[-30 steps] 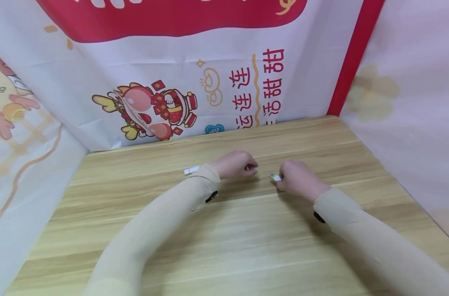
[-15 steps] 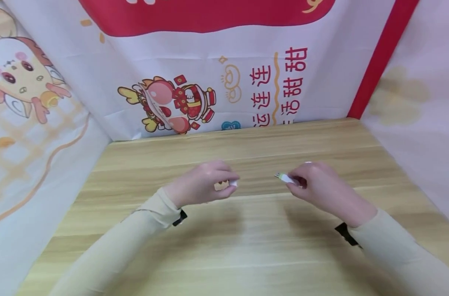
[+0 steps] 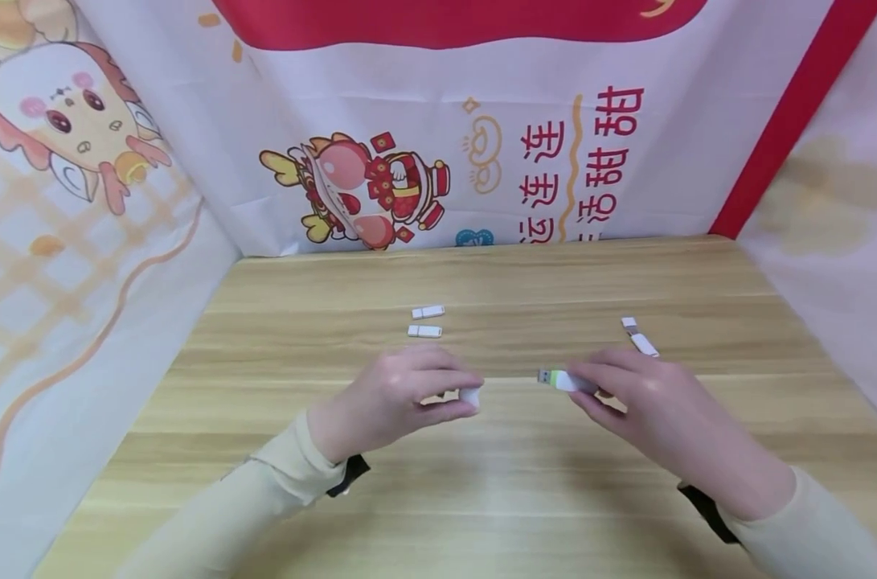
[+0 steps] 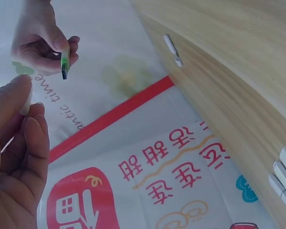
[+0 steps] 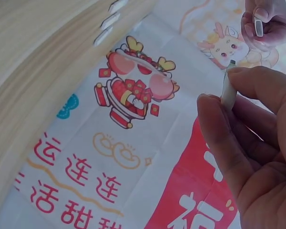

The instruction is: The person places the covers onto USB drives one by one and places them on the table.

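Observation:
My left hand pinches a small white cap between thumb and fingertips. Facing it, my right hand grips a white USB flash drive with a green band; its bare metal plug points left toward the cap, with a gap between them. Both hands are held above the wooden table. The left wrist view shows the plug end of the flash drive beyond the cap. In the right wrist view the flash drive is held between thumb and forefinger, and the cap's open end faces it.
Behind my left hand lie two capped white flash drives, one farther and one nearer. Another white drive lies right of centre, its metal part showing beside a white cap. Printed cloth hangs along the table's back and sides.
Both hands have come back toward the camera and up, with the cap and flash drive facing each other. The head view has turned left, and drives on the table have come into sight.

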A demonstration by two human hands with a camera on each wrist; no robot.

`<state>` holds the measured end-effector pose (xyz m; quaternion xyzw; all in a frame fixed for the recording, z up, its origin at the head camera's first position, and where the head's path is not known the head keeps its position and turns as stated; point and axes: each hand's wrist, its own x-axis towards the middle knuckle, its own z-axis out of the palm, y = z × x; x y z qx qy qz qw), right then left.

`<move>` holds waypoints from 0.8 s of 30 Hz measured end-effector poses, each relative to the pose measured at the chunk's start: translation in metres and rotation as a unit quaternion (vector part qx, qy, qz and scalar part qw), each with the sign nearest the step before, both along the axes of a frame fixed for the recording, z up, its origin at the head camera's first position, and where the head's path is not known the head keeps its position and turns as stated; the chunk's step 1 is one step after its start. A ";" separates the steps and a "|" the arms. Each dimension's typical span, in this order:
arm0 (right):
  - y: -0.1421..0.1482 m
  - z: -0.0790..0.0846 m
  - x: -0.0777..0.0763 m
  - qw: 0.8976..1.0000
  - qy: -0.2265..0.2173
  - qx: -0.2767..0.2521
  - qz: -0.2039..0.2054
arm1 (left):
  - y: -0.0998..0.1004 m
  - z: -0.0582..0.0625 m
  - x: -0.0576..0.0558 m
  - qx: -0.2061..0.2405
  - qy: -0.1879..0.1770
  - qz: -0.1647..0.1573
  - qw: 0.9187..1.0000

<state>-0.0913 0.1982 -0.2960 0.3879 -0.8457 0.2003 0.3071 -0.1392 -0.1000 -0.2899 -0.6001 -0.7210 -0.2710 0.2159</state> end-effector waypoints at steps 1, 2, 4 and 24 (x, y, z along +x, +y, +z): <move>-0.001 -0.001 0.001 1.000 0.009 -0.004 0.002 | -0.001 0.000 0.002 0.002 0.000 0.000 1.000; -0.003 -0.001 0.002 1.000 0.019 -0.008 0.006 | -0.001 -0.001 0.003 0.004 -0.001 0.001 1.000; -0.007 -0.003 0.003 0.999 0.034 -0.012 0.015 | -0.002 -0.002 0.005 0.007 -0.005 0.000 1.000; -0.042 -0.005 0.009 0.998 0.033 -0.015 0.050 | -0.003 -0.010 0.012 0.002 -0.002 0.027 1.000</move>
